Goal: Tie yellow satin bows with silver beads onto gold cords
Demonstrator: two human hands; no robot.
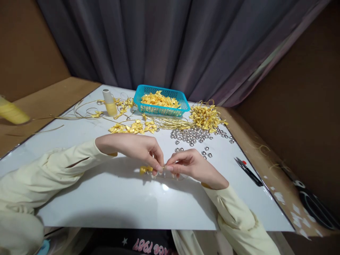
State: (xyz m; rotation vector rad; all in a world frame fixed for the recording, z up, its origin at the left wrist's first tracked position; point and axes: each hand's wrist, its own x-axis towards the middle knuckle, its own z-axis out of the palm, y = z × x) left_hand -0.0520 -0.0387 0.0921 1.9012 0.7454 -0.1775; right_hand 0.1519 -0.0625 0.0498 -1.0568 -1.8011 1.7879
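My left hand (pixel 143 150) and my right hand (pixel 190 163) meet over the white board, each closed in a pinch, fingertips nearly touching. Between them runs a thin gold cord (pixel 164 166), mostly covered by the fingers. A yellow ribbon bow (pixel 145 170) with a small shiny bit on it shows just left of my left fingertips. Beneath my right hand a faint thin loop curves out. Beyond the hands lie loose yellow bows (pixel 132 126) and a scatter of silver beads or rings (pixel 191 136).
A blue basket (pixel 161 110) of yellow bows stands at the back, beside gold cords (pixel 172 123) and a bow pile (pixel 206 117). Yellow thread spools (pixel 110 106) are at left. Thread snips (pixel 249 171) lie right; black scissors (pixel 316 207) sit beyond the board's edge.
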